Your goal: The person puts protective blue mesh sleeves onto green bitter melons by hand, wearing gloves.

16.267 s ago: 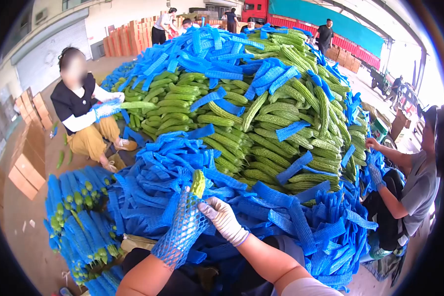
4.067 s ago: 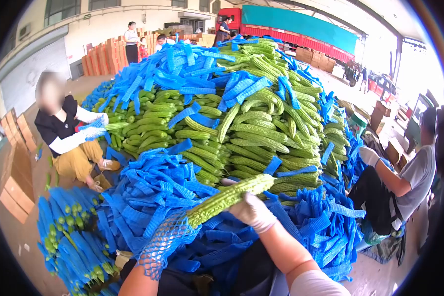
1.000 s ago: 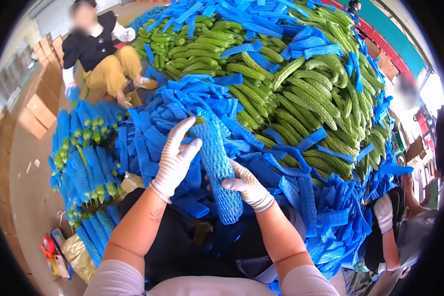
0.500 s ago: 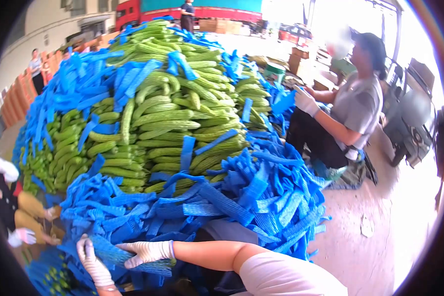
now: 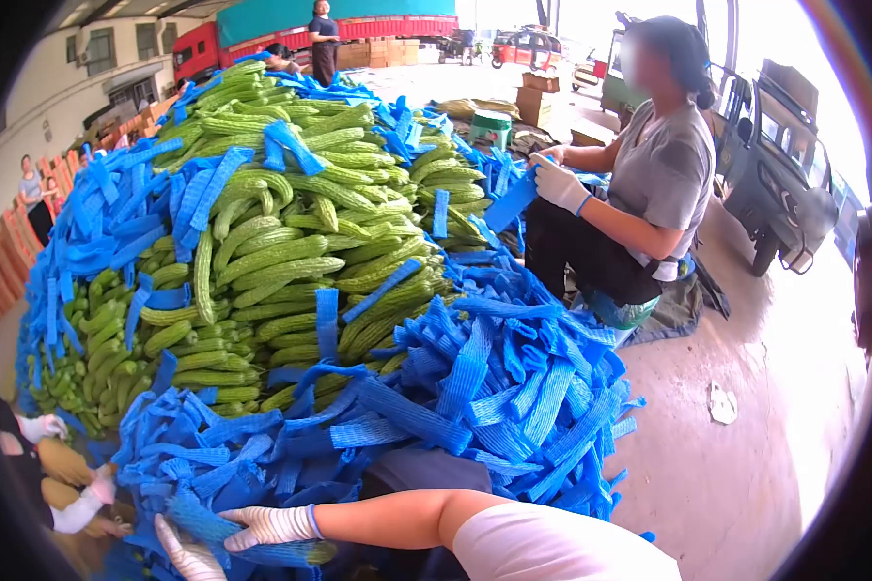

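Both of my hands wear white striped gloves, at the bottom left. My right hand (image 5: pixel 269 526) has its fingers around a blue mesh sleeve (image 5: pixel 199 518); a green tip (image 5: pixel 322 553) shows at the sleeve's right end. Against the sleeve's left side lies my left hand (image 5: pixel 186 552), its lower part cut off by the frame edge. Loose blue mesh sleeves (image 5: pixel 543 387) are heaped just beyond my hands. Behind them rises a big pile of long green ridged gourds (image 5: pixel 281 252).
At the right, a seated person (image 5: pixel 664 174) in a grey shirt holds a blue sleeve. Another person's gloved hands (image 5: pixel 97 484) are at the lower left. A red truck (image 5: pixel 196 53), cartons (image 5: pixel 535 102) and a parked vehicle (image 5: pixel 785 194) stand behind.
The view has shifted, so the pile sits lower and further left. My hands remain at the mesh sleeve. The seated person's hands now show a blue sleeve clearly.
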`<state>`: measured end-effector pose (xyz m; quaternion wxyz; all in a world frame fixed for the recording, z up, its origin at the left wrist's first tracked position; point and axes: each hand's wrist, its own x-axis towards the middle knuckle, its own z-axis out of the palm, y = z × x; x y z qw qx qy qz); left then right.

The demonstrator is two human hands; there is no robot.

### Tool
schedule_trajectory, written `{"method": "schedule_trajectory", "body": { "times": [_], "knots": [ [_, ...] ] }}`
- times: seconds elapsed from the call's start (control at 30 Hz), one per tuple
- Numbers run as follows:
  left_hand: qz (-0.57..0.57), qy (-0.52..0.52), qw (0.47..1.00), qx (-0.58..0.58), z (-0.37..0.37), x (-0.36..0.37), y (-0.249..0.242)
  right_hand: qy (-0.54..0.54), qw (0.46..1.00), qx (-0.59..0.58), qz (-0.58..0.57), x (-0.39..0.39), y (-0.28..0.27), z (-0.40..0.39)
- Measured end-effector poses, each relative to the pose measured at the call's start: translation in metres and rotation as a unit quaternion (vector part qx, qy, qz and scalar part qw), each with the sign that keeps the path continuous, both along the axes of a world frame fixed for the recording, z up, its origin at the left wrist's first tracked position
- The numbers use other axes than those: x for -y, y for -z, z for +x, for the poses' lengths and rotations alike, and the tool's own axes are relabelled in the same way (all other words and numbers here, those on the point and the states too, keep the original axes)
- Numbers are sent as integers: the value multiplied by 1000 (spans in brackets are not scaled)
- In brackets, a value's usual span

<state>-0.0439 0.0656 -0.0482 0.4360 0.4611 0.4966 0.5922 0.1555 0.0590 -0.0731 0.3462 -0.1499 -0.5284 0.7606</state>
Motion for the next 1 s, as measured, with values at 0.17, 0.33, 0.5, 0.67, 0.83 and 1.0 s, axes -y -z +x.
{"method": "schedule_trajectory", "body": {
  "times": [0.17, 0.33, 0.5, 0.67, 0.83, 1.0],
  "knots": [
    [-163, 231, 927, 245, 46, 11, 12, 189, 949, 242, 72, -7, 13, 0],
    [-201, 231, 909, 282, 49, 25, -27, -48, 998, -6, -52, -5, -10, 24],
    [-8, 2, 948, 319, 1, 15, -36, 40, 994, -19, -101, -20, -5, 30],
    [92, -189, 921, 327, -125, 62, -81, 93, 986, -40, -133, -31, 7, 31],
    [95, -364, 902, 214, -173, 189, -107, 96, 981, 6, -168, -23, -2, 21],
    [100, -347, 906, 220, -154, 227, -86, 37, 985, -47, -162, -23, 16, 4]
  ]
}}
